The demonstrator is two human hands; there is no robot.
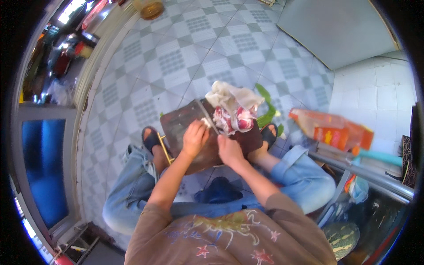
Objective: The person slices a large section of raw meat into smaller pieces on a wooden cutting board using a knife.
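Observation:
A dark wooden cutting board (177, 139) with a brass-coloured handle (164, 148) lies between my feet. On its left half, my left hand (195, 135) presses a small pale piece of food (207, 122) with bent fingers. My right hand (230, 149) grips a kitchen knife (207, 116), its blade pointing away from me and beside that piece. Its handle is hidden in my fist. To the right of the blade sits raw red meat (243, 119) with white fat. A crumpled whitish plastic bag or cloth (228, 94) partly covers the meat.
Green leafy stalks (266, 109) lie on the tiled floor (172, 63) by my right foot. An orange-and-clear package (338, 129) rests at the right near a metal rail (367, 175). A striped green squash or melon (341, 237) sits below. A blue-panelled door (43, 169) stands left.

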